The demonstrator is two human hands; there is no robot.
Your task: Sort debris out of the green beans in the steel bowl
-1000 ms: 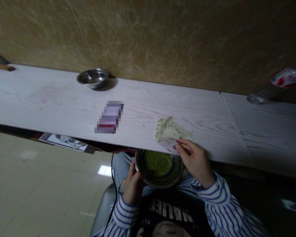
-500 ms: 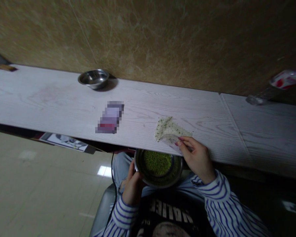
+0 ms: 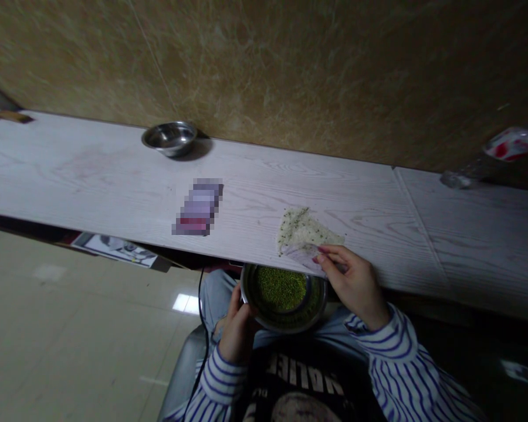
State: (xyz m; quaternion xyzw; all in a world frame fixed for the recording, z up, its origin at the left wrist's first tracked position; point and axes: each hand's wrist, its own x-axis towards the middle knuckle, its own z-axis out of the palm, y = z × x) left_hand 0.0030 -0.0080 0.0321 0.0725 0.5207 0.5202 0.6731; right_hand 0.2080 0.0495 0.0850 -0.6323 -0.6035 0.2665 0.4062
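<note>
My left hand (image 3: 238,333) grips the left rim of a steel bowl (image 3: 317,309), which sits over my lap just below the table edge. Green beans, which look like mung beans, (image 3: 283,287) lie inside it. Between the thumb and fingers of my right hand (image 3: 355,286) is a thin clear plastic piece (image 3: 303,254) with a curved edge. It is at the near side of a flat heap of white grains (image 3: 300,227), rice by its look, flecked with green bits. Whether the plastic piece is a lid or a scraper I cannot tell.
A small steel bowl (image 3: 169,139) stands near the wall. Left of the heap lies a blurred-out phone-like rectangle (image 3: 199,206). A clear plastic bottle (image 3: 513,144) lies at the far right. A dark cable (image 3: 205,334) hangs by my left leg.
My right hand shifted slightly right, and the plastic piece tilted up, then lowered again at the heap's near edge. My left hand and the bowl stay nearly still; the view shifts slightly.
</note>
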